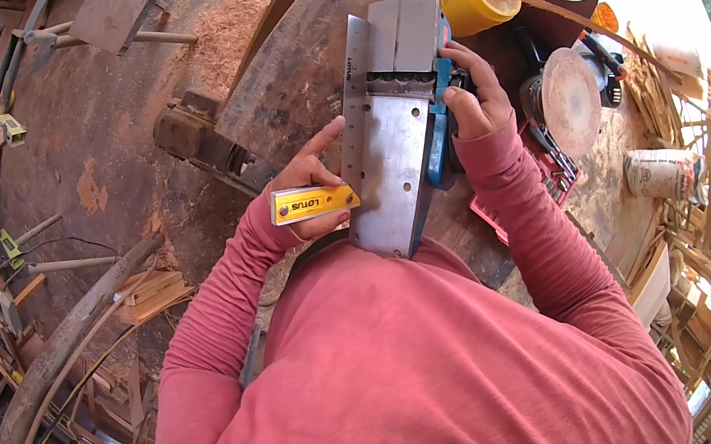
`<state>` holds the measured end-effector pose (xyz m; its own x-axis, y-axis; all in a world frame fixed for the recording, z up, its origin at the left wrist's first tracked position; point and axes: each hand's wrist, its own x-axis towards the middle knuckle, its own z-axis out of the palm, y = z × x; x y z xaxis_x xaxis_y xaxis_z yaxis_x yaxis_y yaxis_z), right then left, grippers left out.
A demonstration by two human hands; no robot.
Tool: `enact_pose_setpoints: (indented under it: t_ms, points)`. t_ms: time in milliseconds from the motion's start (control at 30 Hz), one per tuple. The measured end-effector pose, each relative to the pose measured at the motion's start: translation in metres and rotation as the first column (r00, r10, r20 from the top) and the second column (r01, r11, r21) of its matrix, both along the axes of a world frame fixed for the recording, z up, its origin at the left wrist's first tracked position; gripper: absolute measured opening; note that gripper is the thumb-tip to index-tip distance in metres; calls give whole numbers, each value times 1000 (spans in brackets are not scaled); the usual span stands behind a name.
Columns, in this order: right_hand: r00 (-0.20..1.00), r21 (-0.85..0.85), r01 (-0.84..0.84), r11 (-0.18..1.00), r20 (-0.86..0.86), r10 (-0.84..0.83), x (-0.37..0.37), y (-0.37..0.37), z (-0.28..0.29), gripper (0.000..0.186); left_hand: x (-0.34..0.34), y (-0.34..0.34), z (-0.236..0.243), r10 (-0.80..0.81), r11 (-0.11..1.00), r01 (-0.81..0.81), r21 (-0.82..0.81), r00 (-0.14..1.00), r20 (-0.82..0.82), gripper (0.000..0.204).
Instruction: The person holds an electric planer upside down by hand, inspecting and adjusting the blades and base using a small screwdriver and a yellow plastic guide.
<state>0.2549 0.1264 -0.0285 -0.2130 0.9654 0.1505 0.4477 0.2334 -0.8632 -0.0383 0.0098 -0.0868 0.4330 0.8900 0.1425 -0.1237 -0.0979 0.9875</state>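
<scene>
In front of me an electric planer (395, 147) with a blue body lies upside down, its metal sole facing up and the cutter slot across its middle. My right hand (474, 94) grips the planer's right side, thumb toward me. A try square with a yellow handle (313, 202) is held in my left hand (311, 172), whose index finger stretches along the blade. The steel ruled blade (355, 66) stands on edge along the left side of the sole, spanning the cutter slot. The planer's underside is hidden.
A yellow tub (479, 1) stands just beyond the planer. To the right are a round sanding disc (577, 101), a red case of small tools (554, 169) and a white container (663, 173). A vise (200, 135) sits left on the bench. Wood scraps (150, 294) lie at left.
</scene>
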Motion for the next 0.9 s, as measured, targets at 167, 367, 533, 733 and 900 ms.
enact_pose_setpoints:
  t_ms: [167, 367, 533, 733, 900]
  points:
    - [1000, 0, -5, 1000, -6, 5, 2, 0, 1, 50, 2, 0, -1, 11, 1000, -11, -9, 1000, 26, 47]
    - [999, -32, -42, 999, -21, 42, 1, 1, 6, 49, 2, -4, -5, -7, 1000, 10, -28, 996, 91, 44]
    - [994, -150, -31, 988, -110, 15, -1, -2, 16, 53, 12, -10, -9, 4, 982, 59, -181, 945, 326, 42]
    - [996, -187, -65, 980, -75, 51, 1, -5, 19, 67, 9, -13, -7, -7, 990, 48, -136, 957, 290, 41]
    - [995, -210, -75, 975, -84, 58, 3, -3, 19, 69, 11, -7, -4, -15, 997, 33, -66, 966, 257, 42]
